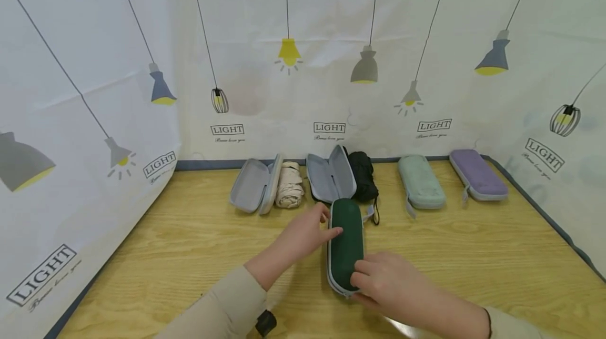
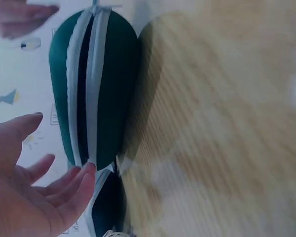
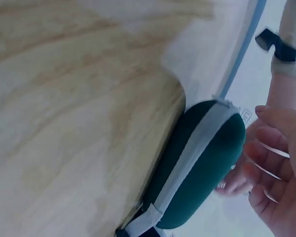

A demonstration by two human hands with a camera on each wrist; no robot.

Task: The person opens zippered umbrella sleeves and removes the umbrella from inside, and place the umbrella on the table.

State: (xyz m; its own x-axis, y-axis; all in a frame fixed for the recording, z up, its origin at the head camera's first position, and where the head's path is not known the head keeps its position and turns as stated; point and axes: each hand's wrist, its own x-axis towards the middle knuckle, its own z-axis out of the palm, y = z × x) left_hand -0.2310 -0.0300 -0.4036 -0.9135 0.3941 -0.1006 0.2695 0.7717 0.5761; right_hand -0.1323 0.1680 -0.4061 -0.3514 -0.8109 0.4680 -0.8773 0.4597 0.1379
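Observation:
A dark green zippered case (image 1: 347, 247) with pale trim stands lengthwise before me on the table. My left hand (image 1: 310, 231) is at its left side, thumb over the top edge. In the left wrist view, the left fingers are spread, with fingertips right at the pale zipper band (image 2: 91, 123). My right hand (image 1: 390, 278) is at the case's near right end, its fingers overlapping the lid in the head view. From the right wrist, those fingers look loosely bent beside the case (image 3: 207, 168), holding nothing. A grey pull tab (image 1: 368, 213) hangs at the case's far right.
Along the back lie an opened grey case (image 1: 249, 186), a beige rolled bundle (image 1: 290, 185), another opened case with grey lining (image 1: 324, 178) and a black folded bundle (image 1: 363, 176). Farther right are a mint case (image 1: 421, 181) and a purple case (image 1: 478, 175). A printed curtain (image 1: 331, 65) surrounds the table.

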